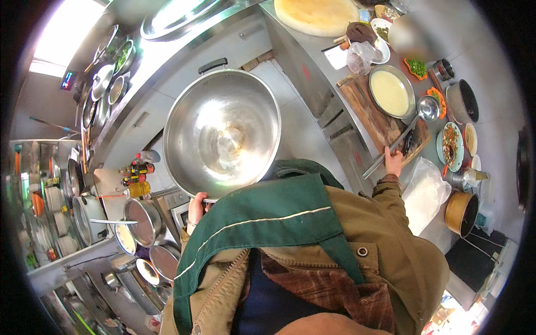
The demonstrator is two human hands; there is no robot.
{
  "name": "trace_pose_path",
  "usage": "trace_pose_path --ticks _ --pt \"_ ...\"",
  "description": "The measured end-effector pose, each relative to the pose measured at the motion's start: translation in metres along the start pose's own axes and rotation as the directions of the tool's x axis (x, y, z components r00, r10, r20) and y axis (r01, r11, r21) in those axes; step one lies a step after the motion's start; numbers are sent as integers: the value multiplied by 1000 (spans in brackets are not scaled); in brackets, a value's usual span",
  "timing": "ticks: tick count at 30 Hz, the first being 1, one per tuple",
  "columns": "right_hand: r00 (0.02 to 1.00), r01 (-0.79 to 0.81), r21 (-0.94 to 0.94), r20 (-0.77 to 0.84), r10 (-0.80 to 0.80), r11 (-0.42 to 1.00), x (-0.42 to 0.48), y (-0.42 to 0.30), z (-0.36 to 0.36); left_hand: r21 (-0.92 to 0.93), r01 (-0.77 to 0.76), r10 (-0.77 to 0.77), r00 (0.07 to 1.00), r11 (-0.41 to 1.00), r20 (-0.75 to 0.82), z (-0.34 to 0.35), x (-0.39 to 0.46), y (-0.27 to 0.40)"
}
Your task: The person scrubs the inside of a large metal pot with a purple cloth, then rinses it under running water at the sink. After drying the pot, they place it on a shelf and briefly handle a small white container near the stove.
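Note:
My left hand (197,209) grips the near rim or handle of a large steel wok (222,134), held over the floor before me. The wok has a black handle at its far side, brownish stains at its middle and no food in it. In my right hand (392,162) is the metal handle of a steel ladle (429,108), whose bowl is over the counter beside an orange dish of chopped vegetables (436,100). Left of the ladle's bowl, a steel basin of pale yellow liquid (390,93) rests on a wooden cutting board (356,98).
On the right counter (418,75) are a large flat round of dough or bread (316,14), a bowl of mixed chopped food (450,144), a plastic bag of white material (425,197) and a brown pot (461,213). Oil bottles (138,189) and steel pots (142,222) stand at left.

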State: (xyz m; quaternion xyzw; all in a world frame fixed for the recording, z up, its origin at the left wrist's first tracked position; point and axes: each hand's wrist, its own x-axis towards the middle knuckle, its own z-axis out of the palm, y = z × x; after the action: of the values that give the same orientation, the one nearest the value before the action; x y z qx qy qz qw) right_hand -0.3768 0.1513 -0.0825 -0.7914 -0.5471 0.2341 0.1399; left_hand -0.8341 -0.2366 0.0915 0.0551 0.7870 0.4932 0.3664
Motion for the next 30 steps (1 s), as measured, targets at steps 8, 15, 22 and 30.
trace_pose_path --ticks 8,15,22,30 --pt "994 -101 -12 -53 101 995 4 -16 25 68 -68 61 994 995 95 -24 8 10" --pt "869 253 76 -456 -192 965 5 25 24 -122 141 -118 977 982 178 -31 37 18" --pt "767 577 2 -344 -541 817 -66 -112 -86 -347 274 -140 921 897 365 -22 85 20" --pt "524 814 108 287 -802 571 -90 -326 -140 -432 291 -147 931 854 335 17 160 87"
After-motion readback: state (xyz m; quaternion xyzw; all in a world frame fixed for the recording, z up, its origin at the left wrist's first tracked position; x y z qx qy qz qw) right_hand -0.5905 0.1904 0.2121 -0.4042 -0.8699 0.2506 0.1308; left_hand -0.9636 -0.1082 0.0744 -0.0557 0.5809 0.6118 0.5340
